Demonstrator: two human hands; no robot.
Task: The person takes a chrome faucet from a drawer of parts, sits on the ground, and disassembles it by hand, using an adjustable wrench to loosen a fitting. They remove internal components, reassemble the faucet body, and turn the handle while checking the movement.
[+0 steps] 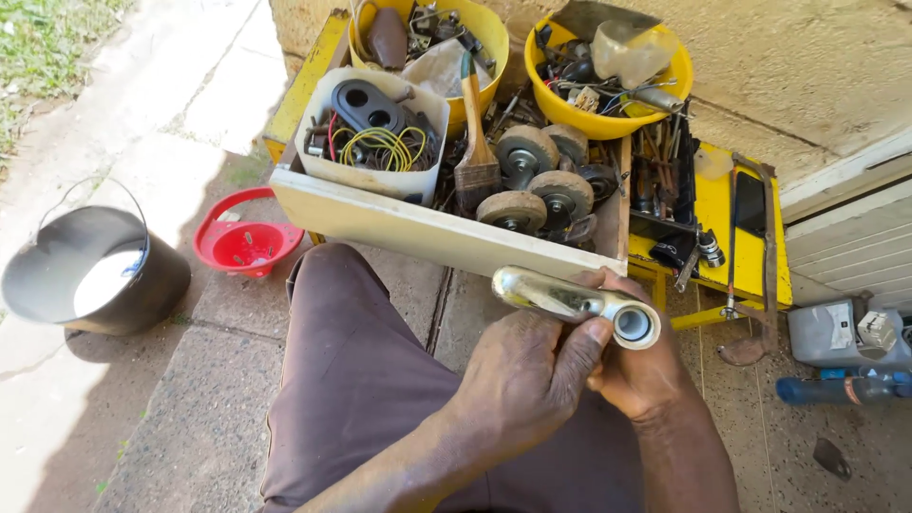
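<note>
1. The left hand (527,375) wraps its fingers around a chrome tap fitting (575,302), thumb pressed beside the round open end.
2. The right hand (635,366) cups the fitting from behind, fingers closed on it; most are hidden.
3. It sits above the lap, just before the wooden tray (427,233) of wheels.

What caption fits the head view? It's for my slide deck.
Both hands grip a chrome tap fitting beside a wooden box of wheels.

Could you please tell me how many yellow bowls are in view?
2: one yellow bowl behind the white tub, another yellow bowl to its right, both holding parts.
</note>
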